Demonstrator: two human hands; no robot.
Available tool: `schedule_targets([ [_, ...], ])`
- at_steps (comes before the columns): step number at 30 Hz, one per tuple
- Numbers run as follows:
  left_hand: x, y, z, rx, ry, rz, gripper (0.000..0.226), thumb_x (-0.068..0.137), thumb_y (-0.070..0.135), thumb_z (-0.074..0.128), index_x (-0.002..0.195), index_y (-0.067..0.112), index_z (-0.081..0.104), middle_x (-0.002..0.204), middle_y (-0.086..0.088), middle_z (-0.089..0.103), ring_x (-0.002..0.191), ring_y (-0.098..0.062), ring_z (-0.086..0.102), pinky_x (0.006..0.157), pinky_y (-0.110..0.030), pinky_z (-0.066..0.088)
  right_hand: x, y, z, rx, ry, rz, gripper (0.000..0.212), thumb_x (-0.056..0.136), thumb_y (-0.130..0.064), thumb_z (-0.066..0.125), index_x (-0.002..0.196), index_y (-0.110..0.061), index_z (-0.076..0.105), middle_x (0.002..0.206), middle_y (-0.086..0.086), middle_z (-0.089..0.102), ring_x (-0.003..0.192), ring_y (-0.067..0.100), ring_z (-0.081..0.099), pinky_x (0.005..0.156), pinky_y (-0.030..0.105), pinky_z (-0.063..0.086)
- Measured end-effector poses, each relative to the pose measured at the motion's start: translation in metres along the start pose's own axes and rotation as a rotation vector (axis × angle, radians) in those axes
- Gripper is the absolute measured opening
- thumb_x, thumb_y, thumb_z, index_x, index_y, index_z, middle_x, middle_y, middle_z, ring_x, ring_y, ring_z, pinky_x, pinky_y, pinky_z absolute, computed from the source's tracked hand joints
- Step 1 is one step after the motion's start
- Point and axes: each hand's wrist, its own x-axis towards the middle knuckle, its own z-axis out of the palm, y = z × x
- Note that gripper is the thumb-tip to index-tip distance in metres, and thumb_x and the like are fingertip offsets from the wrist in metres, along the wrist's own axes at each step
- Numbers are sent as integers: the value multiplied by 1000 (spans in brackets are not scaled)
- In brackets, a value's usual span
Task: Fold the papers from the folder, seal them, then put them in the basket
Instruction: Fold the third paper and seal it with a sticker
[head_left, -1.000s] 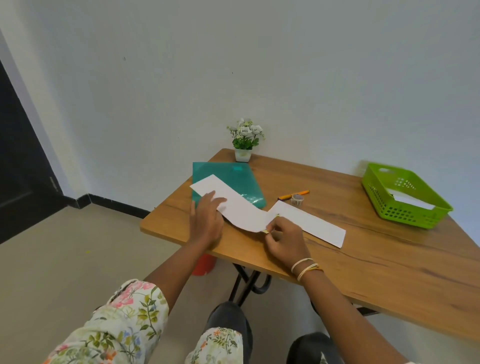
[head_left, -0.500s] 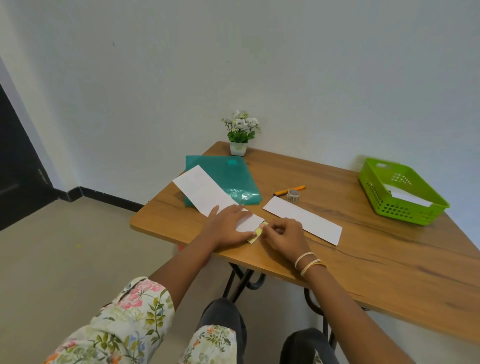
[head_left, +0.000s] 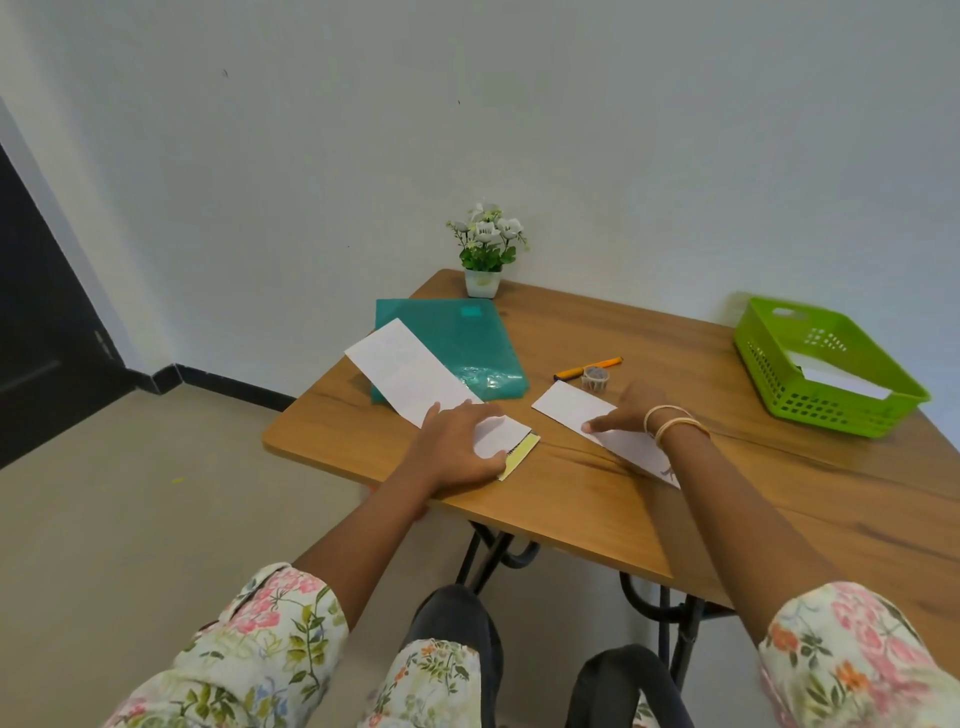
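Observation:
A long folded white paper (head_left: 410, 371) lies slantwise over the teal folder (head_left: 467, 343), with a yellow sticker (head_left: 521, 455) on its near end. My left hand (head_left: 460, 447) presses flat on that near end. A second folded white paper (head_left: 569, 410) lies to the right. My right hand (head_left: 626, 413) hovers over it, blurred, with fingers spread and nothing held. The green basket (head_left: 852, 415) stands at the right with folded paper (head_left: 841, 382) inside.
A roll of patterned tape (head_left: 595, 376) and an orange pen (head_left: 587, 368) lie behind the second paper. A small potted plant (head_left: 485, 249) stands at the table's back corner by the wall. The table's near edge (head_left: 467, 506) runs diagonally in front of me.
My right hand has left the sticker at the first paper's end and moved right over the second paper. My left hand has stayed pressing on the first paper's near end.

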Motion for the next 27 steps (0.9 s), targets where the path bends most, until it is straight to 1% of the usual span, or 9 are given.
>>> schedule_targets([
  [5, 2, -8, 5, -52, 63, 28, 47, 79, 46, 67, 122, 30, 56, 129, 6, 58, 118, -16, 49, 107, -46, 39, -11, -8, 2, 30, -49, -74, 79, 76, -48, 75, 134, -7, 42, 134, 12, 52, 118, 28, 52, 79, 30, 40],
  [8, 5, -10, 8, -38, 84, 36, 43, 78, 51, 67, 112, 27, 61, 122, 7, 61, 114, -15, 52, 103, -41, 43, -18, -13, 5, 112, -42, -148, 70, 78, -46, 73, 132, -10, 46, 130, 11, 55, 106, 25, 54, 77, 30, 39],
  [11, 8, -9, 9, 39, 56, 42, 58, 75, 66, 64, 119, 29, 57, 131, 7, 55, 119, -14, 48, 107, -41, 37, -32, -17, 3, 210, -45, -219, 61, 85, -42, 67, 131, -9, 47, 127, 11, 55, 96, 21, 48, 77, 29, 38],
  [14, 15, -8, 11, 212, 0, 51, 75, 73, 77, 53, 134, 34, 45, 139, 4, 45, 125, -17, 43, 105, -42, 35, -42, -16, 2, 202, -42, -254, 54, 85, -43, 67, 124, -10, 49, 128, 11, 54, 98, 21, 49, 73, 27, 39],
  [16, 18, -7, 15, 249, -31, 35, 73, 76, 75, 48, 138, 38, 40, 141, 3, 41, 126, -19, 40, 106, -45, 34, -49, -15, 2, 186, -46, -273, 55, 84, -43, 68, 125, -12, 48, 125, 9, 53, 106, 24, 52, 76, 27, 40],
  [17, 18, -7, 17, 257, -42, 28, 70, 78, 73, 47, 139, 39, 39, 142, 2, 39, 128, -20, 39, 107, -46, 32, -49, -14, 3, 176, -56, -277, 51, 84, -45, 68, 121, -16, 48, 120, 7, 52, 106, 24, 52, 72, 26, 39],
  [19, 17, -5, 20, 264, -50, 25, 66, 82, 68, 46, 140, 39, 38, 145, 1, 37, 131, -21, 37, 110, -49, 29, -51, -11, 5, 166, -68, -283, 43, 82, -50, 67, 105, -20, 47, 108, 3, 52, 95, 21, 51, 60, 22, 34],
  [21, 14, -3, 22, 256, -34, 29, 62, 84, 63, 45, 140, 37, 39, 148, 2, 37, 133, -21, 37, 112, -51, 26, -54, -9, 6, 186, -68, -282, 43, 81, -51, 68, 100, -18, 48, 103, 3, 53, 90, 19, 50, 57, 22, 31],
  [27, 6, -2, 20, 59, 30, 10, 49, 85, 47, 58, 129, 26, 52, 139, 6, 50, 128, -16, 44, 115, -46, 21, -59, 1, 7, 225, -76, -263, 57, 79, -47, 71, 114, -3, 59, 99, 14, 56, 76, 13, 45, 68, 27, 35],
])
